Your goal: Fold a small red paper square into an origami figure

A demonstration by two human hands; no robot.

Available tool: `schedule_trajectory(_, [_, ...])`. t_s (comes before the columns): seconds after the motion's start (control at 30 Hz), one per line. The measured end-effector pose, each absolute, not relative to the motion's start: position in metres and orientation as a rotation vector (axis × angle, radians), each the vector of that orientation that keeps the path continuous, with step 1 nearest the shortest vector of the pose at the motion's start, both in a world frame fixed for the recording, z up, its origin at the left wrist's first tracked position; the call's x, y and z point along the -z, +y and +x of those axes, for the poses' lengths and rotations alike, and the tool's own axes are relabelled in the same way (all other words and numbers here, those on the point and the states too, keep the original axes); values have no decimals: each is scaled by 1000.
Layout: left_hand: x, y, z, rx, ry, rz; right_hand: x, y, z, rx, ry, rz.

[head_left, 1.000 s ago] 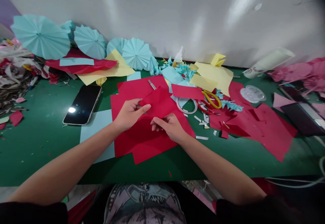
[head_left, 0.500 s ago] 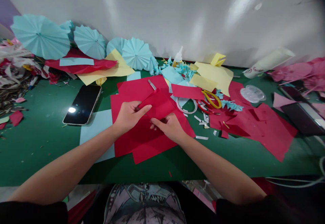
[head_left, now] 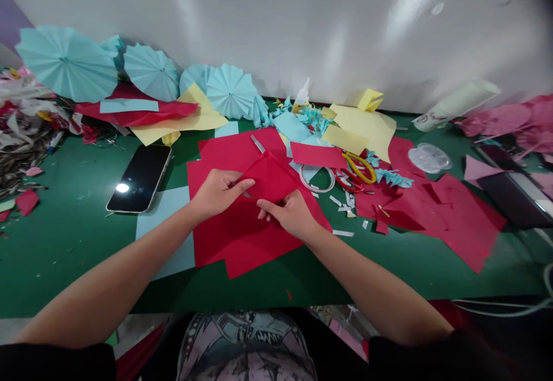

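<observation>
Between my two hands is a folded piece of red paper, raised a little over larger red sheets on the green table. My left hand pinches its left edge between thumb and fingers. At its lower right edge, my right hand grips it with the thumb on top; some of those fingers are hidden behind the paper. Just beyond the folded piece, a slim metal-tipped tool lies on the red sheets, its lower end covered.
A phone lies at left on the green table. Yellow-and-red-handled scissors, a tape roll and paper scraps sit right of my hands. Pleated blue paper rosettes line the wall, near a glue bottle.
The folded red paper has turned slightly and shows more of its flat, pointed face. Both hands keep hold of it, my left hand shifting slightly left.
</observation>
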State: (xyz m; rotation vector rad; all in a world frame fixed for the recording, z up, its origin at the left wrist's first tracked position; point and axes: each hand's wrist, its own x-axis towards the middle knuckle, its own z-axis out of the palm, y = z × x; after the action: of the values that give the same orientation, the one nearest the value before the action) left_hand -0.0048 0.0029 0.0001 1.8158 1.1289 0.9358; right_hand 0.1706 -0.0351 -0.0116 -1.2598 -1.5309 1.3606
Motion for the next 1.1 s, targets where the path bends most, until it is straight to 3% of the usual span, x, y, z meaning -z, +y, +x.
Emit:
schedule_trajectory(0.27, [-4, 10, -14, -619, 964, 1686, 11, -34, 173, -1410, -1679, -1419])
schedule_trajectory(0.4, [-8, -1, -5, -671, 1032, 1566, 13, -36, 171, -1392, -1721, -1424])
schedule_trajectory(0.7, [-6, -7, 3, -761, 1156, 1522, 8, -32, 173, -948, -1951, -1368])
schedule_trajectory(1.1, [1, -9, 7, -1152, 1054, 1519, 7, -35, 172, -1348, -1545, -1272])
